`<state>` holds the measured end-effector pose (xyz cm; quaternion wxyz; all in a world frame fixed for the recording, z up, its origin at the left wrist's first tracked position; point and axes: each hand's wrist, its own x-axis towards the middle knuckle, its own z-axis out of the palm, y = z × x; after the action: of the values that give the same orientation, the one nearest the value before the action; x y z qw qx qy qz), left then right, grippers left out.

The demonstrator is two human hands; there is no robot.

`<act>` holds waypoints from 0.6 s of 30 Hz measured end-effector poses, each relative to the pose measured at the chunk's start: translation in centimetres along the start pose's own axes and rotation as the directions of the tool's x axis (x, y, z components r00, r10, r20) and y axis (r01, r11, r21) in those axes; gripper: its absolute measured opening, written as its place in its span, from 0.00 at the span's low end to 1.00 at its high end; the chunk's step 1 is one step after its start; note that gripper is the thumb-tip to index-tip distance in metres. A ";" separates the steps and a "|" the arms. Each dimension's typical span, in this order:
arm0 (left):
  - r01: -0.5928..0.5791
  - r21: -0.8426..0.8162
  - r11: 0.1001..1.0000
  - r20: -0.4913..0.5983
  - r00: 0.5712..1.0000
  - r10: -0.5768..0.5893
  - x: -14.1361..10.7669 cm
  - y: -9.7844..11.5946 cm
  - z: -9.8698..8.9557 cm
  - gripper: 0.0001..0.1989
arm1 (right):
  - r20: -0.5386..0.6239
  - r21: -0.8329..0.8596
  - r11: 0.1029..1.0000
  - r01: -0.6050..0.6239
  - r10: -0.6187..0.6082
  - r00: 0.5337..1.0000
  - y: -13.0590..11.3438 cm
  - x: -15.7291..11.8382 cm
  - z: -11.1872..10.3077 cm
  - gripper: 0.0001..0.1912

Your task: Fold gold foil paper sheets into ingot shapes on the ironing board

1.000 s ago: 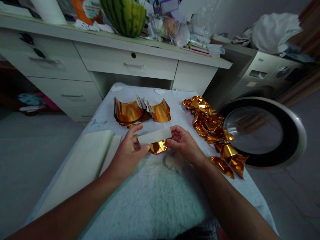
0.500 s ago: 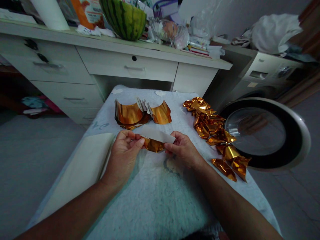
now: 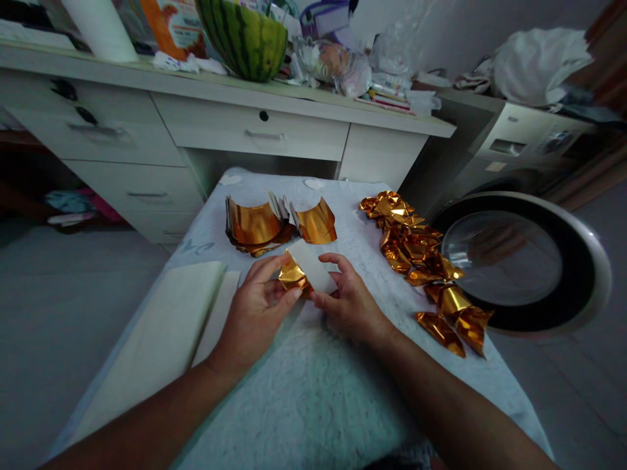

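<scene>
Between my two hands is a sheet of gold foil paper [image 3: 294,275], partly folded, its plain white back turned up on the right side. My left hand [image 3: 259,300] grips the creased gold end between thumb and fingers. Thumb and fingers of my right hand [image 3: 350,297] hold the lower edge near the white part, with the index finger raised behind it. Just beyond my hands lie a curled stack of gold foil sheets [image 3: 255,223] and a smaller curled stack [image 3: 316,222]. Several folded gold foil pieces [image 3: 409,245] form a row along the table's right side.
A pale cloth covers the table [image 3: 313,405]. Flat white sheets [image 3: 161,339] lie at its left edge. Behind stands a white desk with drawers [image 3: 259,134], bearing a cut watermelon [image 3: 242,42]. A washing machine's open round door [image 3: 524,261] borders the right.
The foil sheet has tilted, its white part now slanting down to the right and its gold end folded up. My right hand has moved slightly left; the stacks stay put.
</scene>
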<state>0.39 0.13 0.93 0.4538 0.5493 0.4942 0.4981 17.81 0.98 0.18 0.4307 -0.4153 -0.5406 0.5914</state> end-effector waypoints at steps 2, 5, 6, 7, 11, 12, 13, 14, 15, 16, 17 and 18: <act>-0.014 0.002 1.000 0.018 1.000 0.014 0.0 -0.3 0.0 0.25 | 0.018 -0.051 0.999 0.001 0.000 1.000 0.2 0.0 0.0 0.33; 0.010 -0.020 1.000 0.030 0.999 -0.009 0.2 -0.8 -0.1 0.26 | 0.086 -0.037 0.999 -0.010 0.013 0.996 0.0 -0.1 -0.1 0.37; 0.037 -0.044 0.998 0.037 0.999 -0.035 0.3 -0.8 -0.2 0.27 | 0.101 -0.034 0.999 -0.002 0.005 0.995 -0.1 -0.1 -0.3 0.37; 0.069 -0.075 0.995 0.050 0.997 -0.065 0.4 -0.8 -0.2 0.27 | 0.109 -0.048 0.999 0.017 -0.011 0.994 -0.4 -0.2 -0.5 0.36; 0.157 -0.170 0.973 0.103 0.985 -0.141 0.5 -0.3 -0.1 0.24 | 0.046 -0.400 0.898 0.183 -0.180 0.983 -1.4 -0.4 -1.7 0.31; 0.161 -0.182 0.970 0.104 0.984 -0.144 0.5 -0.2 -0.1 0.23 | 0.051 -0.519 0.825 0.225 -0.233 0.971 -1.6 -0.4 -1.9 0.33; 0.162 -0.191 0.968 0.102 0.984 -0.145 0.5 -0.2 -0.1 0.22 | 0.076 -0.610 0.745 0.271 -0.285 0.955 -1.8 -0.4 -2.0 0.34; 0.165 -0.195 0.967 0.102 0.984 -0.147 0.5 -0.1 0.0 0.21 | 0.105 -0.677 0.670 0.305 -0.323 0.941 -1.9 -0.4 -2.1 0.34; 0.171 -0.195 0.966 0.110 0.982 -0.152 0.5 -0.1 0.0 0.20 | 0.134 -0.718 0.612 0.331 -0.345 0.929 -2.0 -0.4 -2.1 0.34; 0.180 -0.190 0.965 0.124 0.980 -0.158 0.5 -0.2 0.0 0.20 | 0.160 -0.740 0.575 0.349 -0.353 0.922 -2.0 -0.4 -2.1 0.33; 0.185 -0.181 0.966 0.140 0.977 -0.161 0.5 -0.2 0.0 0.20 | 0.178 -0.750 0.558 0.355 -0.347 0.921 -2.0 -0.4 -2.0 0.31; 0.186 -0.164 0.969 0.155 0.975 -0.161 0.5 -0.3 0.0 0.21 | 0.190 -0.752 0.555 0.356 -0.335 0.923 -2.1 -0.4 -2.0 0.28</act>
<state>0.33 0.69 0.67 0.5766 0.4950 0.4609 0.4583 19.92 1.24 2.13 0.3105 -0.4377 -0.8172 0.2101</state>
